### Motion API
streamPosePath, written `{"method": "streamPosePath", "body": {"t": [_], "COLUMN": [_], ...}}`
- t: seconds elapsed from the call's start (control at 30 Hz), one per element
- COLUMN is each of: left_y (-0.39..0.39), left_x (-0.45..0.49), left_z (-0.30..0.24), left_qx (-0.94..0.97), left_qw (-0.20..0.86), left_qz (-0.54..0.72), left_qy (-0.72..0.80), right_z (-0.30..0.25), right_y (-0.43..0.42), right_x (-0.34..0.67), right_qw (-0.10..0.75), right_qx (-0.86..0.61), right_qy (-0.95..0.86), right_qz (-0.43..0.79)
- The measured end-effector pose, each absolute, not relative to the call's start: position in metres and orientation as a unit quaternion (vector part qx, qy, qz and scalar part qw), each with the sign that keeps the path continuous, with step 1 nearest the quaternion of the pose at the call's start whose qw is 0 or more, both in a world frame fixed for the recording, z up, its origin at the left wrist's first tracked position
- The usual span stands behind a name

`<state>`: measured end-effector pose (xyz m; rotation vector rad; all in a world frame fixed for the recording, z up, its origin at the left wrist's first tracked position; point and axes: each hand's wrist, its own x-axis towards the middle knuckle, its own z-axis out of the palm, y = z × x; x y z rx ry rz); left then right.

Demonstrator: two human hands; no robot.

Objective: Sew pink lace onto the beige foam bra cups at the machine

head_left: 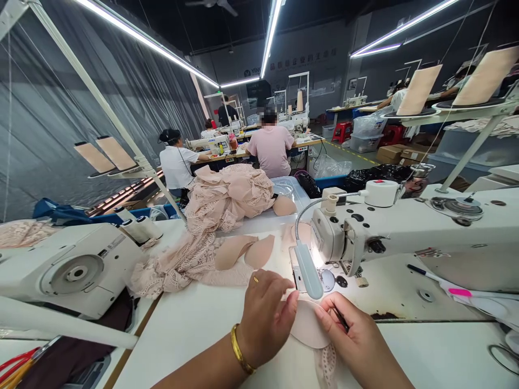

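A beige bra cup (311,327) with a strip of lace (325,363) hanging below it is between my hands, just in front of the sewing machine (365,232). My left hand (265,319), with a gold bangle and a ring, has its thumb and forefinger closed at the cup's upper left edge. With thumb and fingers my right hand (351,329) grips the cup's right edge. A small dark tool (340,319), mostly hidden, is also tucked in its fingers. Over the cup's top edge hangs a grey gooseneck lamp (308,270).
Beige lace garments (227,194) are heaped behind on a plastic bin, trailing onto the table. Loose cups (259,251) lie left of the needle area. Another machine (68,270) stands at left. A pen (424,272) rests on the right machine bed. Co-workers (270,143) sit ahead.
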<state>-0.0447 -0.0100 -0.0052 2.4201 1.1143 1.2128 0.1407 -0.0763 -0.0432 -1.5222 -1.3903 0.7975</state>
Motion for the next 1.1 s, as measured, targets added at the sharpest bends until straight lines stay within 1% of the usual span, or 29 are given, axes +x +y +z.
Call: {"method": "streamPosePath", "body": {"t": [0.03,0.07,0.13,0.2,0.23,0.3,0.4,0.5,0.6,0.73,0.83,0.97,1.1], "left_y": [-0.013,-0.016,-0.021,-0.021,-0.02,-0.017,-0.012,-0.012,-0.015,-0.015,-0.014,-0.013,-0.014], "left_x": [-0.045,-0.044,-0.042,-0.038,-0.036,-0.035,-0.035,-0.037,-0.036,-0.033,-0.032,-0.032,-0.033], "left_z": [-0.004,-0.002,-0.001,-0.003,-0.004,-0.006,-0.007,-0.007,-0.006,-0.005,-0.003,-0.002,-0.003], "left_qx": [0.842,0.856,0.847,0.79,0.759,0.719,0.707,0.733,0.759,0.737,0.714,0.712,0.715], "left_qw": [0.094,0.121,0.254,0.401,0.455,0.512,0.518,0.478,0.441,0.471,0.494,0.481,0.472], "left_qz": [0.386,0.349,0.278,0.239,0.232,0.232,0.243,0.242,0.243,0.25,0.25,0.253,0.253], "left_qy": [0.365,0.361,0.376,0.398,0.403,0.408,0.415,0.419,0.413,0.414,0.429,0.445,0.449], "right_z": [-0.042,-0.042,-0.041,-0.04,-0.039,-0.036,-0.032,-0.033,-0.04,-0.048,-0.047,-0.041,-0.048], "right_y": [-0.076,-0.076,-0.076,-0.076,-0.076,-0.077,-0.078,-0.079,-0.079,-0.078,-0.078,-0.081,-0.08], "right_x": [0.14,0.14,0.139,0.137,0.137,0.136,0.137,0.138,0.138,0.139,0.139,0.135,0.136], "right_qw": [0.457,0.465,0.477,0.482,0.483,0.481,0.471,0.459,0.439,0.431,0.434,0.459,0.475], "right_qx": [-0.61,-0.603,-0.579,-0.544,-0.528,-0.51,-0.539,-0.587,-0.595,-0.629,-0.634,-0.613,-0.588], "right_qy": [-0.553,-0.546,-0.538,-0.54,-0.543,-0.547,-0.541,-0.537,-0.569,-0.587,-0.592,-0.599,-0.636], "right_qz": [0.336,0.35,0.384,0.423,0.439,0.458,0.443,0.395,0.361,0.274,0.242,0.233,0.154]}}
